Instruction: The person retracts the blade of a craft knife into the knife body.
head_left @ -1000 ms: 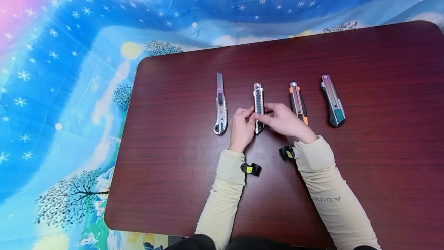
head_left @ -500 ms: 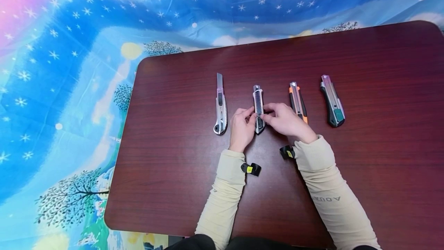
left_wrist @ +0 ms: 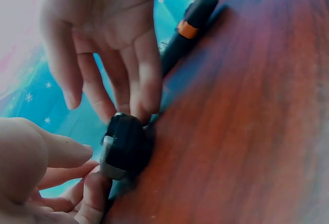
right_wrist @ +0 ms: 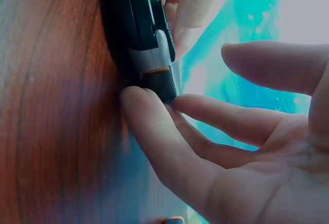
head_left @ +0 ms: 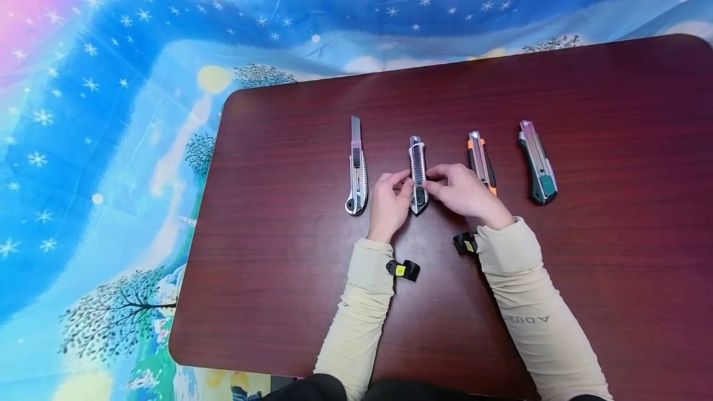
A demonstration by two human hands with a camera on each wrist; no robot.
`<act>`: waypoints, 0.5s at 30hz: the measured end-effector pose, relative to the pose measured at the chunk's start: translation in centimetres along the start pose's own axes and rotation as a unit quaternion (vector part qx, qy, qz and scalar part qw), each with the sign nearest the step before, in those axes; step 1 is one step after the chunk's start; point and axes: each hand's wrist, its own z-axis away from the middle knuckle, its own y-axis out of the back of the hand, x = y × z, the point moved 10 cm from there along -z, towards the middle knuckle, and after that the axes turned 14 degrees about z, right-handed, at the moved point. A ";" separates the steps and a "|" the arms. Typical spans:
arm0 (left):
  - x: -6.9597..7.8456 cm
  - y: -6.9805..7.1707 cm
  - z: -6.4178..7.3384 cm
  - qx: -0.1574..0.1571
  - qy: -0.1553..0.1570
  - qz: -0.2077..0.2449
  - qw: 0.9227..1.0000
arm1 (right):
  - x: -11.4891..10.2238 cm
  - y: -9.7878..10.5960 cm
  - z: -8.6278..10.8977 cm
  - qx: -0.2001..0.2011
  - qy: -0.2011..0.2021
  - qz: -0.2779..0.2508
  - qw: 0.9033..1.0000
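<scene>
Where left grip (head_left: 388,206) faces right grip (head_left: 465,192), cutter (head_left: 418,169) (silver-black) lies between.

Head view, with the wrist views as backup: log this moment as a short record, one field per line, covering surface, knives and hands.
surface: wood-grain table
layout: four knives side by side, tips away from the person
far left: silver knife, blade out
second: silver-and-black knife, between the hands
third: orange-and-black knife, lower end hidden by the right hand
far right: black knife with a green slider
left hand: fingers touch the second knife's left side
right hand: fingers touch its right side
</scene>
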 end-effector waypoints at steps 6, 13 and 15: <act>0.8 1.7 -0.1 0.042 -0.011 0.067 0.997 | 0.3 0.4 0.2 0.012 -0.006 0.002 1.000; 1.4 6.6 -0.2 0.176 -0.060 0.060 0.981 | 0.7 1.0 0.2 0.033 -0.007 -0.011 0.999; 1.2 7.8 -0.1 0.201 -0.063 0.045 0.977 | 0.7 1.0 0.2 0.029 -0.006 -0.019 0.999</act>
